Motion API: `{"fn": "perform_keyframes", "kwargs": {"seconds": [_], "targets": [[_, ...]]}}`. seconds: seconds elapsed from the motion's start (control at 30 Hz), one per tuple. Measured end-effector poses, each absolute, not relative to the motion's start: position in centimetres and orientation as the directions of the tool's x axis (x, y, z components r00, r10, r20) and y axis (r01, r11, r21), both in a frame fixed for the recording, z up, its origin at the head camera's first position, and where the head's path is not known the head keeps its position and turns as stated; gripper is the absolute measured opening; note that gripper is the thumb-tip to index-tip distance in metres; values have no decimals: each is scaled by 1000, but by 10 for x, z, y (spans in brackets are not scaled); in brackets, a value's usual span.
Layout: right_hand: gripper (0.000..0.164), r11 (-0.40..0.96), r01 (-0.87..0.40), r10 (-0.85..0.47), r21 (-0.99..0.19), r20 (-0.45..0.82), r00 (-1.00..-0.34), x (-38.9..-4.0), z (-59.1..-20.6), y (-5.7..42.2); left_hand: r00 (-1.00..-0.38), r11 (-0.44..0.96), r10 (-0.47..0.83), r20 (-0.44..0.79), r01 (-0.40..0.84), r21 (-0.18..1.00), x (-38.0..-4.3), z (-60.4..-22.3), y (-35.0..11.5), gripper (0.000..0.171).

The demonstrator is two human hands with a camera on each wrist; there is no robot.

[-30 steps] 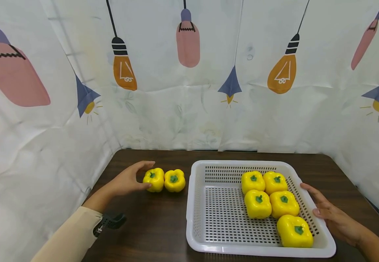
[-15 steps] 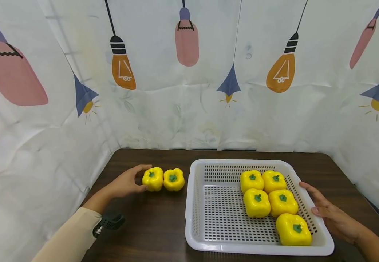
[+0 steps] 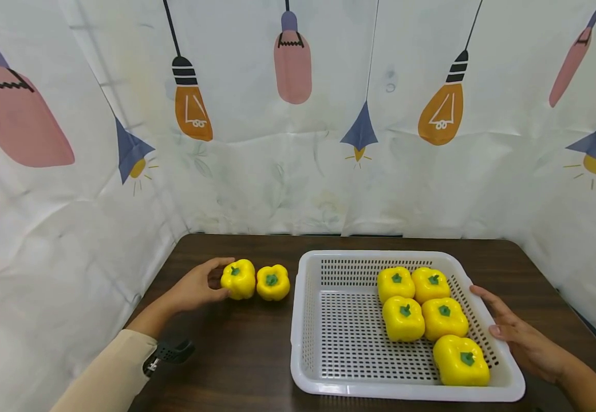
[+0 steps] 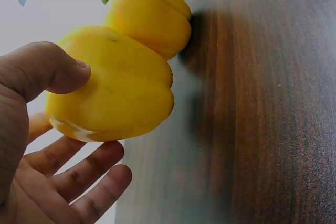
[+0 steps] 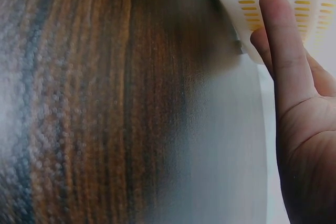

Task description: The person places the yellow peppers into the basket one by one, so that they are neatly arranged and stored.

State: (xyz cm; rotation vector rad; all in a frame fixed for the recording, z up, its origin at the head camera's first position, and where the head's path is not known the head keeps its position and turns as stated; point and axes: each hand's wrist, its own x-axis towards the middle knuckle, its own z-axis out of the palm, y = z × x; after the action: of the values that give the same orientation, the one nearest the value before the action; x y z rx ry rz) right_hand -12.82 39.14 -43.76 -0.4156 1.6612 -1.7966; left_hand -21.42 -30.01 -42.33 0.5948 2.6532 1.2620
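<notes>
My left hand [image 3: 197,288] grips a yellow bell pepper [image 3: 239,279] with a green stem, thumb on the near side and fingers on the far side. In the left wrist view the thumb presses on this pepper [image 4: 113,87], and its underside shows just off the dark table. A second yellow bell pepper [image 3: 273,282] sits right beside it. My right hand [image 3: 527,342] rests at the right wall of a white perforated basket [image 3: 312,320], fingers fairly straight. The right wrist view shows its fingers against the slotted wall [image 5: 241,3].
Inside the basket, several yellow peppers [image 3: 403,320] stand grouped along the right side. The dark wooden table [image 3: 236,360] spreads out under everything. A white curtain [image 3: 256,183] with printed lamps hangs behind and at both sides. A dark watch [image 3: 169,353] is on my left wrist.
My left hand has closed in on the left pepper and taken hold of it. That pepper has risen slightly and shifted a little left of its neighbour. The right hand stays at the basket.
</notes>
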Motion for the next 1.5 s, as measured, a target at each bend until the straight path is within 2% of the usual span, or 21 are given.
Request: {"fn": "perform_keyframes", "kwargs": {"seconds": [0.47, 0.77, 1.5], "targets": [[67, -19, 262, -662, -965, -184, -727, -127, -435, 390, -917, 554, 394, 67, 295, 778, -207, -404, -300, 78], [67, -26, 272, -667, -962, -186, -722, -127, -435, 389, -921, 533, 367, 129, 322, 782, -203, -390, -294, 78], [67, -32, 263, -676, -964, -173, -716, -127, -436, 389, -899, 542, 378, 221, 408, 734, -182, -357, -246, 76]]}}
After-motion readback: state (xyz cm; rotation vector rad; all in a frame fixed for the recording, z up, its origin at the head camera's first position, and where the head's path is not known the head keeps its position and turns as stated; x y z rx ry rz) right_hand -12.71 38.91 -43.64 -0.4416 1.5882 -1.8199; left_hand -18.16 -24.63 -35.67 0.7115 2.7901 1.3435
